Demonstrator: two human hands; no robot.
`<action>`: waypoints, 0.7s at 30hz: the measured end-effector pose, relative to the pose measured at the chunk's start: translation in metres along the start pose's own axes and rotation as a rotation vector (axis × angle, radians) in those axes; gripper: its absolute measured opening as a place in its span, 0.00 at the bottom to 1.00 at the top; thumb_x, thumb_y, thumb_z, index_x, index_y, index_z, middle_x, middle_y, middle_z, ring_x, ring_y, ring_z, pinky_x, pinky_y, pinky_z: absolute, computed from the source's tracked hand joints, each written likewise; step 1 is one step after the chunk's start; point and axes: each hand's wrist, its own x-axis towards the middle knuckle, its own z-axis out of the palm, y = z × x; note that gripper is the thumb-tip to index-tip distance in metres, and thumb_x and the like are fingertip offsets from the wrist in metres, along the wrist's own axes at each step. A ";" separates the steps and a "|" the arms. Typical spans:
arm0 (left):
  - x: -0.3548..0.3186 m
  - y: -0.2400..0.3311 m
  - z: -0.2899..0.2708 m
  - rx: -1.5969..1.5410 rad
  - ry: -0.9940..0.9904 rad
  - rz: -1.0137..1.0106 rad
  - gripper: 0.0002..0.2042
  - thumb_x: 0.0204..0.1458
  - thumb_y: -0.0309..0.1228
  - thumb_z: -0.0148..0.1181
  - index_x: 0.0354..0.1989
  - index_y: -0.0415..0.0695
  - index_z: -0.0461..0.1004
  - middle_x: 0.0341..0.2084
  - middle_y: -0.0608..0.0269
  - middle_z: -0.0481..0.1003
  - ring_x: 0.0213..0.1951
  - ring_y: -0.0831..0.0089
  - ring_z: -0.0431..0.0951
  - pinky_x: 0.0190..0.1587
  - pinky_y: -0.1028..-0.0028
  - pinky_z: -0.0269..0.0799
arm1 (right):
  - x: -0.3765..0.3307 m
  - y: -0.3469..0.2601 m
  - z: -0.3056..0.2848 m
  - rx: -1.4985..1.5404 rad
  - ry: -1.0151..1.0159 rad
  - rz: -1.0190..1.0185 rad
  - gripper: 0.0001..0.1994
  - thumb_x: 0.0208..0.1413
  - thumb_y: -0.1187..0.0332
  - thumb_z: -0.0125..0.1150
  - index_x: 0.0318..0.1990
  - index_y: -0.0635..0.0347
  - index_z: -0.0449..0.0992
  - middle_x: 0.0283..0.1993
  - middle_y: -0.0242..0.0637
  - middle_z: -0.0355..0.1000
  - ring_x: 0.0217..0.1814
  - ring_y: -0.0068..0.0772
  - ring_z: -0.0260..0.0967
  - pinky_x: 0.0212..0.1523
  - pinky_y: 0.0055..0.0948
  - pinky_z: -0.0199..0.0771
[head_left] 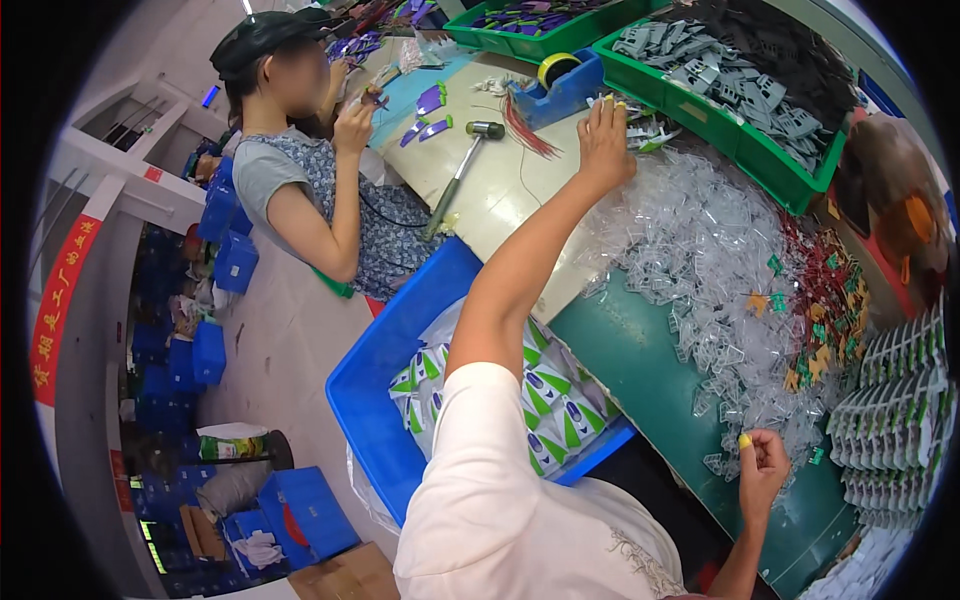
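My left hand [606,145] reaches far across the table, palm down with fingers stretched out and yellow covers on fingertips. It lies over grey-and-green parts [652,132] beside a blue tape dispenser [560,92]; whether it touches one is hidden. Lower right, my right hand [764,466] is closed, fingers curled and thumb raised with a yellow cover. What it may hold is too small to make out. It is at the near edge of a big heap of clear plastic pieces [700,250].
Green trays [740,150] of grey parts stand at the back. Red, orange and green bits [820,320] and stacked white-grey parts [890,420] lie right. A blue bin [365,370] holds packed parts. A hammer [462,180] lies before a seated co-worker [300,170].
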 end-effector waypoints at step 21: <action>-0.085 0.018 -0.078 -0.455 0.017 -0.024 0.16 0.41 0.18 0.54 0.41 0.36 0.64 0.39 0.45 0.63 0.42 0.45 0.68 0.45 0.56 0.67 | 0.001 0.016 0.010 -0.129 0.123 -0.206 0.04 0.52 0.82 0.60 0.34 0.64 0.75 0.24 0.22 0.63 0.21 0.08 0.52 0.21 0.13 0.49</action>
